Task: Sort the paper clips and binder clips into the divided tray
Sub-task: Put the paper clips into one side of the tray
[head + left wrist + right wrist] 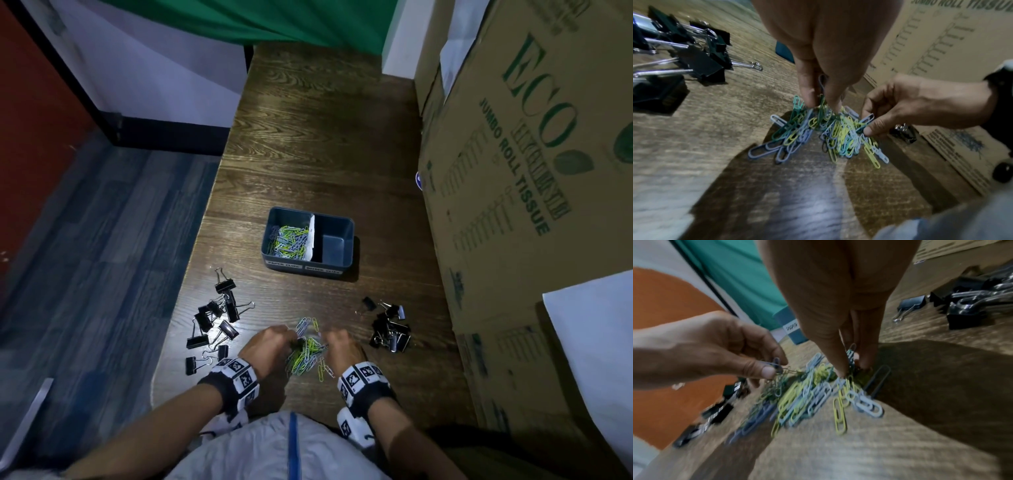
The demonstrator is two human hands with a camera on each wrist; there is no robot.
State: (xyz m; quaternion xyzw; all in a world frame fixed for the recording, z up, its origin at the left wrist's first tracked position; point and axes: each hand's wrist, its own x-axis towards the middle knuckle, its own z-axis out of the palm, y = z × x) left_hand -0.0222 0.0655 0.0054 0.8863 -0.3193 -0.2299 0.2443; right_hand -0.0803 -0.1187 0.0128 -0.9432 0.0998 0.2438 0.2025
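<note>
A pile of coloured paper clips (305, 354) lies on the wooden table (308, 144) near the front edge, between both hands. My left hand (290, 337) pinches a bunch of these clips (819, 104) from above. My right hand (326, 338) pinches another bunch (849, 366) at the pile's right side. The dark blue divided tray (294, 265) stands farther back; its left compartment holds paper clips (289, 240), its right compartment (334, 246) is bare. Black binder clips lie in two groups, one left (215, 318) and one right (390, 330) of the hands.
A large cardboard box (513, 171) printed "ECO" walls off the table's right side. The table's left edge drops to a blue floor (85, 257). A green cloth (274, 20) hangs at the far end.
</note>
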